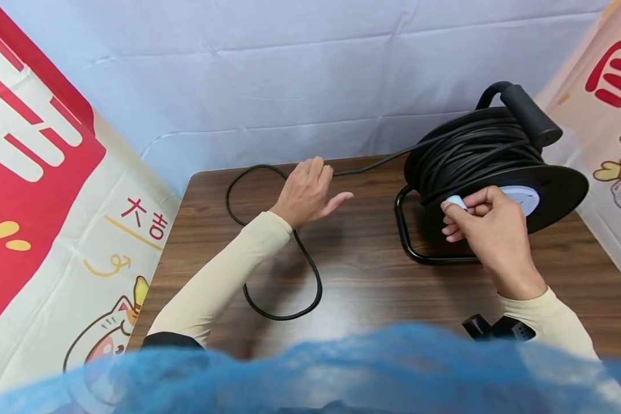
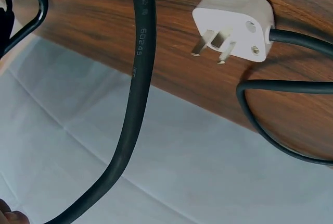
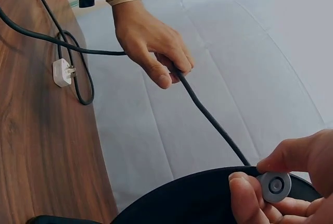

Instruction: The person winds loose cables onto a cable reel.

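A black cable reel (image 1: 476,149) stands at the right of the table, wound with many turns of black cable. My right hand (image 1: 497,230) pinches the small light crank knob (image 1: 455,201) on the reel's near side. In the right wrist view that knob (image 3: 276,185) shows its round grey end between thumb and fingers. My left hand (image 1: 307,192) is over the table's back edge, with fingers curled round the cable (image 3: 213,120) leading to the reel. A white three-pin plug (image 2: 234,23) at the cable's end lies on the table; the left arm hides it in the head view.
Loose cable (image 1: 318,287) lies in loops on the wooden table (image 1: 362,259) under the left forearm. The reel has a tubular black stand (image 1: 434,260) and a thick carrying grip (image 1: 532,115). A pale cloth (image 1: 290,86) hangs behind, with printed panels at both sides.
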`<move>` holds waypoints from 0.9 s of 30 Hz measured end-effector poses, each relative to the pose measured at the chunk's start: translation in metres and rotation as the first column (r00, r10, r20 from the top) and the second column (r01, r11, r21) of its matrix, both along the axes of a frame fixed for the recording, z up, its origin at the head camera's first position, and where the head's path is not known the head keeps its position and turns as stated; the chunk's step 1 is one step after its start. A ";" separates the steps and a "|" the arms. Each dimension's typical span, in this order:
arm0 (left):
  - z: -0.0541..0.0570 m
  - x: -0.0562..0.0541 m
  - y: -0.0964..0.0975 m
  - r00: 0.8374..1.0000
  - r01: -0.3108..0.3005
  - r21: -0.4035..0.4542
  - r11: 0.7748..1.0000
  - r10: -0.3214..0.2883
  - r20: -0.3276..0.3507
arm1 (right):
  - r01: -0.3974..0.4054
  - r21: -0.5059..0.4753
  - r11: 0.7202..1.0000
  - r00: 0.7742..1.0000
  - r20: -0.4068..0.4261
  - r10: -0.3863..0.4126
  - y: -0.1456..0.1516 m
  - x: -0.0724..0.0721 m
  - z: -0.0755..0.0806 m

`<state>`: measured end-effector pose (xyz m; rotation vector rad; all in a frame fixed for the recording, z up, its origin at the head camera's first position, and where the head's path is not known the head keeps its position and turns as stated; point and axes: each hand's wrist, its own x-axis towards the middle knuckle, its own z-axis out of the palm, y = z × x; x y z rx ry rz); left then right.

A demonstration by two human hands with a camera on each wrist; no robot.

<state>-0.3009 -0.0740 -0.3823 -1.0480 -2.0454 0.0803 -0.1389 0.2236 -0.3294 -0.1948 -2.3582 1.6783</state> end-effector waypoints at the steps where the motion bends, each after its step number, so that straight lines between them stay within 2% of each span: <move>1: 0.000 0.000 0.001 1.000 0.002 0.003 1.000 -0.002 -0.003 | 0.002 -0.009 1.000 1.000 -0.005 -0.002 0.001 0.000 0.000; 6: -0.002 -0.001 0.006 1.000 0.022 0.017 1.000 -0.022 -0.014 | 0.024 -0.114 0.993 1.000 -0.015 -0.026 0.003 0.000 0.003; 9: -0.005 -0.001 0.007 1.000 0.027 0.026 0.999 -0.027 -0.005 | 0.031 -0.218 0.975 0.999 -0.025 -0.038 0.002 0.000 0.005; 12: -0.008 -0.001 0.007 1.000 0.026 0.044 0.999 -0.027 0.015 | 0.026 -0.282 0.959 0.999 -0.038 -0.038 0.003 0.000 0.006; 20: -0.013 0.000 0.006 0.990 0.054 0.146 0.988 -0.072 0.124 | 0.025 -0.256 0.966 0.999 -0.038 -0.036 0.004 0.001 0.008; 23: -0.014 0.001 0.007 0.974 0.041 0.169 0.985 -0.077 0.212 | 0.026 -0.227 0.974 0.999 -0.037 -0.035 0.004 0.001 0.009; 27: -0.014 0.004 0.006 0.934 0.007 0.200 0.980 -0.078 0.349 | 0.025 -0.201 0.979 0.999 -0.034 -0.032 0.004 0.001 0.008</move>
